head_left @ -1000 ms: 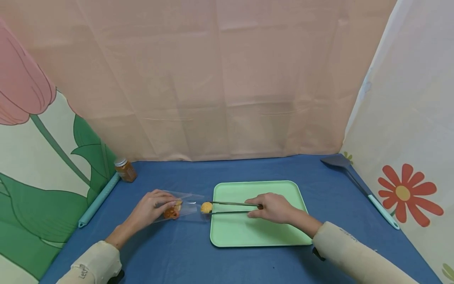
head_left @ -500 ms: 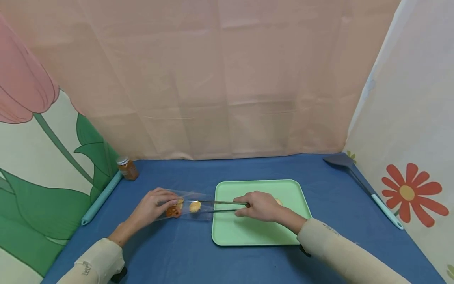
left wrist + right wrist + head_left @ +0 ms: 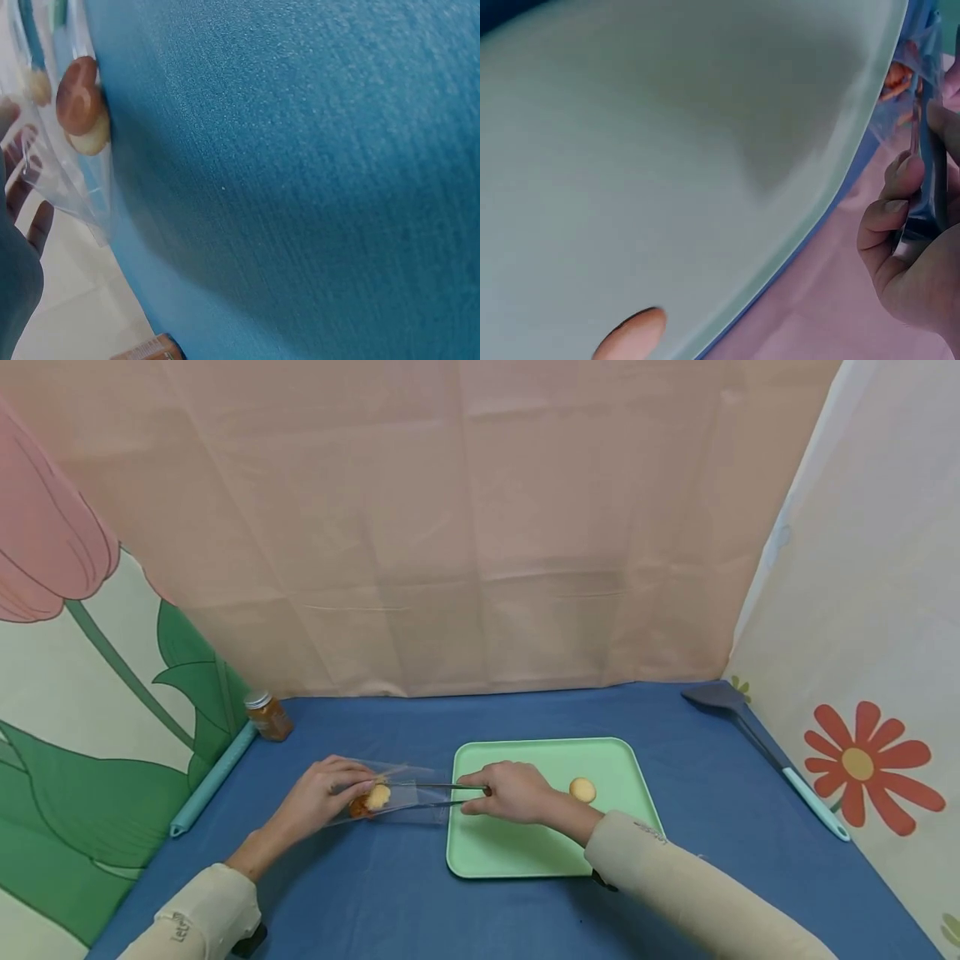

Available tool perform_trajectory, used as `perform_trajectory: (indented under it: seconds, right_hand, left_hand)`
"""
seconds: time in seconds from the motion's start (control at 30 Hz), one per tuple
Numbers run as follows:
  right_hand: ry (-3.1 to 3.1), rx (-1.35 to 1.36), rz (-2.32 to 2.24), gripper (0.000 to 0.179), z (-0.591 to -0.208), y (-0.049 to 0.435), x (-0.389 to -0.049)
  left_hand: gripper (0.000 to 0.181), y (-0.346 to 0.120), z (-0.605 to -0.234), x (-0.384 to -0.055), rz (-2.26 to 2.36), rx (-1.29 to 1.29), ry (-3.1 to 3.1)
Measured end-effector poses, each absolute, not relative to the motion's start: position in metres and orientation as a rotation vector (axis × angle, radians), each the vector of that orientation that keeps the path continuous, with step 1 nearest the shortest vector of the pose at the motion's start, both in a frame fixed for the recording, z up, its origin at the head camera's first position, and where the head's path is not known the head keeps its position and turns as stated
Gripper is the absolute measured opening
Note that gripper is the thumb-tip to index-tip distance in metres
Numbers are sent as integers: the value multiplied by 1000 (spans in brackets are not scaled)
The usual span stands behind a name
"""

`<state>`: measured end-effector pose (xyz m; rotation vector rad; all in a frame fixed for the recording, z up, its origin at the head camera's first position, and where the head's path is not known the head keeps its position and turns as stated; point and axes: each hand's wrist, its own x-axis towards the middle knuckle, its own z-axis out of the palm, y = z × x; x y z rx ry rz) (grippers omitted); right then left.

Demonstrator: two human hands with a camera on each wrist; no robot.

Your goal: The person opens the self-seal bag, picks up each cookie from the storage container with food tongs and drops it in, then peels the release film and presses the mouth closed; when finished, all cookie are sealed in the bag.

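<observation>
Bagging looks nearly done: left hand [image 3: 318, 795] pinches clear bag [image 3: 405, 796], right hand [image 3: 512, 792] grips tongs [image 3: 932, 180], one round cookie [image 3: 582, 790] remains on green tray [image 3: 517, 853].

The table [image 3: 360, 893] is covered in blue. A tray [image 3: 525, 853], jar [image 3: 272, 722], roll [image 3: 213, 782] and spatula [image 3: 802, 788] are laid on it.

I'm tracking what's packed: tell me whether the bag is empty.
Not empty: a brown snack and a pale biscuit show inside, through the clear bag.
</observation>
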<state>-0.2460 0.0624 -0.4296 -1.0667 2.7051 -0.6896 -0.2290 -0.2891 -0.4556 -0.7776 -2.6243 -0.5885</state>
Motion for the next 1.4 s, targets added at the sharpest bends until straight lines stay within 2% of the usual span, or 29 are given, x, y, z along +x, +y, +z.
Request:
perform_trajectory:
  seconds: [0.73, 1.4]
  right_hand:
    - [2727, -1100, -521, 45, -442, 21, -253]
    - [2768, -1036, -503, 48, -432, 39, -251]
  left_hand:
    - [16, -290, -457, -232, -595, -766, -2661]
    - [15, -290, -455, -229, -572, -770, -2629]
